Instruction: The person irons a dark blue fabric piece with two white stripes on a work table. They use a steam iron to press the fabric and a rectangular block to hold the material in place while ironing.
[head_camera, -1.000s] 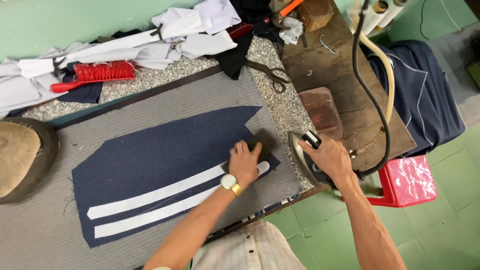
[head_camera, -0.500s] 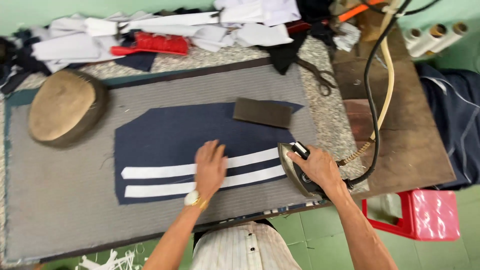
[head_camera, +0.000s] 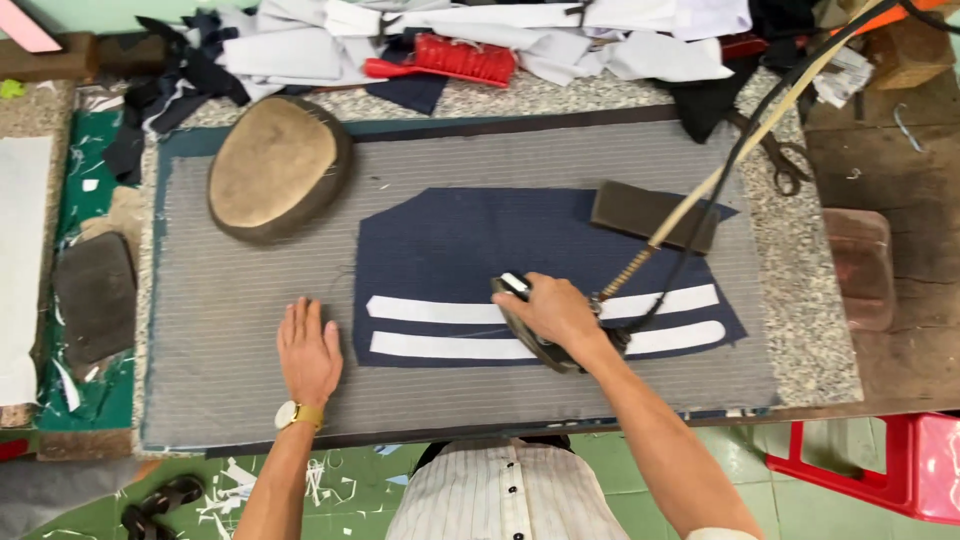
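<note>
A navy fabric piece (head_camera: 470, 245) lies flat on the grey striped ironing pad (head_camera: 220, 330). Two white interfacing strips (head_camera: 430, 311) run across its lower part. My right hand (head_camera: 556, 312) grips the handle of an electric iron (head_camera: 535, 340) that sits on the strips near the middle of the fabric. My left hand (head_camera: 308, 352) rests flat with fingers spread on the grey pad, just left of the fabric's edge. A dark rectangular block (head_camera: 652, 215) lies on the fabric's upper right corner.
A round tan pressing cushion (head_camera: 275, 180) sits at the pad's upper left. A red brush (head_camera: 450, 60), white and dark cloth pieces and scissors (head_camera: 780, 160) lie along the back. The iron's cord and hose (head_camera: 740, 150) cross the right side. A red stool (head_camera: 880, 465) stands lower right.
My right hand has slid the iron leftward along the white strips to the fabric's middle. My left hand has moved off the fabric onto the grey pad at its left.
</note>
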